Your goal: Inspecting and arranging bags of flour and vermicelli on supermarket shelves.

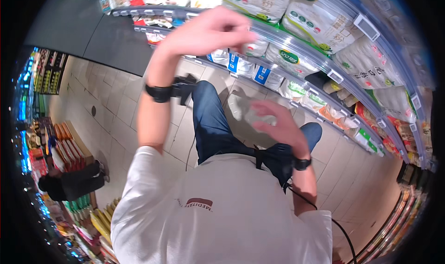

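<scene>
My left hand (215,31) is raised in front of the shelf edge, blurred, with its fingers curled; whether anything is between them cannot be told. Behind it lie white plastic packs of dried vermicelli (255,1). Lower and to the right, my right hand (278,121) hangs over the floor near my right knee, fingers apart and holding nothing. Each wrist wears a black strap; a black device (184,88) sits beside the left one. Nearest the right hand on the low shelf are white packs with green print (293,90) and packs with blue labels (261,75).
Shelves with clear edge strips and price tags (366,27) curve across the top and right. A dark grey panel (114,37) stands at upper left. Behind, at left, a person in dark clothes (74,182) is beside stacked goods. A black cable (342,229) runs by my right side.
</scene>
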`<control>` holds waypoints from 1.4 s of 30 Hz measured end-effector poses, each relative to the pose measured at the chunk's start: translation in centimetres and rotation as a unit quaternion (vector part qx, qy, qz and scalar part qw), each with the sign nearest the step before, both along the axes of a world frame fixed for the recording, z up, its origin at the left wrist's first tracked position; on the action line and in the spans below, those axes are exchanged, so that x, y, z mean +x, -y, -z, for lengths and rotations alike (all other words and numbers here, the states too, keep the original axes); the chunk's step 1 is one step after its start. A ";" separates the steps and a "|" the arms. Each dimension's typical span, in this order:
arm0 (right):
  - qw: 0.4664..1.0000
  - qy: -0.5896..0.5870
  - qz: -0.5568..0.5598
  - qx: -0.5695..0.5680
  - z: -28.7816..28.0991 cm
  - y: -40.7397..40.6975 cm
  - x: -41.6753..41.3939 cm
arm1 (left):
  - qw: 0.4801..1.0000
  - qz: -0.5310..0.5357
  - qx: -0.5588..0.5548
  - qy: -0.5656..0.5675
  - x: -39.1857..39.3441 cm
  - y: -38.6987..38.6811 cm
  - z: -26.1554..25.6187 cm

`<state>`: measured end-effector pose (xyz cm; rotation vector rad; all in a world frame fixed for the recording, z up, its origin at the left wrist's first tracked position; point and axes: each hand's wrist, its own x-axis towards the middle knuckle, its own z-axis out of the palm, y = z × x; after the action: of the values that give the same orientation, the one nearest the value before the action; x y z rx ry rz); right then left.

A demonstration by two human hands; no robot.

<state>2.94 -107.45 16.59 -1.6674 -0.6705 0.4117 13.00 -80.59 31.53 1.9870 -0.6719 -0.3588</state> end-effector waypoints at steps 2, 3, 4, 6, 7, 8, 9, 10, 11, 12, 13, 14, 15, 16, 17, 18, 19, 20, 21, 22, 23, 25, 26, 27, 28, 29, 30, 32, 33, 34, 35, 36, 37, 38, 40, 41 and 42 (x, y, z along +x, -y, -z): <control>0.996 -0.036 -0.041 0.070 -2.7 -4.2 -1.8 | 0.995 0.001 -0.097 0.026 -2.1 3.6 -0.4; 0.996 -0.020 -0.049 0.065 -3.5 -5.6 -2.7 | 0.990 -0.013 -0.135 0.045 -3.0 4.8 -0.5; 0.993 -0.035 -0.034 0.108 -3.7 -6.7 -3.7 | 0.984 -0.027 -0.168 0.057 -4.1 5.9 -0.8; 0.980 -0.083 -0.003 0.179 -4.5 -7.8 -5.7 | 0.971 -0.032 -0.232 0.054 -5.4 7.6 -0.9; 0.982 -0.073 -0.004 0.177 -4.8 -8.0 -6.3 | 0.963 -0.037 -0.263 0.049 -6.3 8.2 -1.4; 0.984 -0.099 0.021 0.149 -4.9 -8.0 -6.8 | 0.959 -0.041 -0.273 0.061 -6.4 8.6 -1.2; 0.983 -0.127 0.048 0.124 -4.8 -7.9 -7.2 | 0.956 -0.045 -0.282 0.071 -6.4 9.3 -0.4; 0.979 -0.111 0.058 0.158 -4.8 -8.1 -7.6 | 0.954 -0.041 -0.287 0.077 -6.5 9.7 0.0; 0.981 -0.104 0.060 0.155 -4.9 -7.8 -7.9 | 0.956 -0.075 -0.258 0.121 -6.4 10.0 0.4; 0.974 -0.159 0.069 0.147 -4.9 -7.6 -7.9 | 0.953 -0.111 -0.226 0.166 -6.1 10.4 0.8; 0.964 -0.213 0.078 0.138 -5.0 -7.4 -7.8 | 0.952 -0.109 -0.228 0.172 -5.7 10.7 1.2; 0.955 -0.219 0.106 0.167 -5.0 -7.6 -7.8 | 0.935 -0.127 -0.167 0.286 -5.2 10.9 1.6; 0.957 -0.214 0.107 0.166 -5.2 -7.4 -7.4 | 0.902 -0.142 -0.104 0.394 -4.5 11.2 2.1; 0.949 -0.235 0.125 0.166 -5.5 -7.2 -7.3 | 0.901 -0.143 -0.105 0.397 -4.0 11.4 2.6; 0.941 -0.257 0.142 0.167 -5.7 -7.1 -7.1 | 0.873 -0.175 -0.067 0.450 -3.4 11.6 3.2; 0.938 -0.253 0.161 0.175 -5.3 -7.2 -6.8 | 0.840 -0.206 -0.028 0.501 -2.8 11.6 3.5; 0.939 -0.250 0.159 0.174 -5.2 -7.2 -6.6 | 0.838 -0.209 -0.029 0.503 -2.2 11.7 3.8; 0.947 -0.214 0.177 0.164 -5.2 -7.2 -6.5 | 0.836 -0.214 -0.013 0.505 -1.7 11.8 4.2; 0.952 -0.179 0.195 0.155 -5.0 -7.3 -6.4 | 0.836 -0.219 0.004 0.504 -1.4 11.8 4.4; 0.950 -0.175 0.201 0.162 -4.9 -7.3 -6.3 | 0.837 -0.219 0.010 0.502 -1.1 11.8 4.6; 0.950 -0.176 0.200 0.163 -4.4 -7.3 -5.9 | 0.837 -0.219 0.011 0.502 -0.9 12.0 4.9; 0.960 -0.147 0.201 0.130 -3.5 -7.3 -5.4 | 0.838 -0.251 -0.093 0.475 -0.6 12.2 5.1; 0.959 -0.149 0.202 0.131 -3.5 -7.3 -5.1 | 0.840 -0.250 -0.091 0.474 -0.4 12.1 5.2; 0.964 -0.157 0.180 0.118 -3.5 -7.2 -4.9 | 0.864 -0.294 -0.155 0.377 -0.2 11.8 5.2; 0.968 -0.166 0.158 0.106 -3.5 -7.2 -4.7 | 0.876 -0.334 -0.216 0.274 0.0 11.5 5.2; 0.966 -0.169 0.161 0.108 -3.1 -7.2 -4.5 | 0.878 -0.331 -0.214 0.270 0.4 11.2 5.1; 0.978 -0.129 0.145 0.079 -2.6 -7.0 -4.3 | 0.868 -0.354 -0.223 0.266 0.7 10.9 4.9; 0.985 -0.094 0.132 0.050 -2.3 -6.8 -4.2 | 0.856 -0.375 -0.204 0.291 0.8 10.6 4.7; 0.986 -0.082 0.136 0.052 -2.5 -6.9 -4.1 | 0.859 -0.373 -0.203 0.288 1.0 10.8 4.9; 0.986 -0.071 0.140 0.054 -2.7 -6.9 -3.9 | 0.860 -0.369 -0.182 0.301 1.1 11.1 5.1; 0.985 -0.074 0.146 0.056 -2.1 -6.7 -3.5 | 0.862 -0.363 -0.161 0.314 1.2 11.4 5.3; 0.988 -0.069 0.134 0.043 -1.4 -6.3 -3.2 | 0.868 -0.354 -0.161 0.308 1.0 11.8 5.5; 0.990 -0.064 0.123 0.030 -1.0 -5.9 -2.8 | 0.870 -0.349 -0.188 0.294 0.8 11.8 5.6; 0.987 -0.070 0.139 0.032 -0.7 -5.3 -2.3 | 0.871 -0.342 -0.214 0.279 0.7 11.7 5.8; 0.994 -0.067 0.044 0.067 -1.7 -3.7 -1.2 | 0.895 -0.322 -0.195 0.239 0.3 10.2 6.6; 0.993 -0.072 0.065 0.069 -2.1 -2.4 -0.5 | 0.893 -0.334 -0.222 0.204 0.0 10.1 7.0; 0.998 -0.063 0.023 0.020 -2.5 -0.8 0.4 | 0.904 -0.326 -0.204 0.186 -0.7 9.8 7.2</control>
<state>3.33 -106.65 19.07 -1.6017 -0.5427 0.4647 12.27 -90.42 24.35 1.7516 -0.2410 0.5402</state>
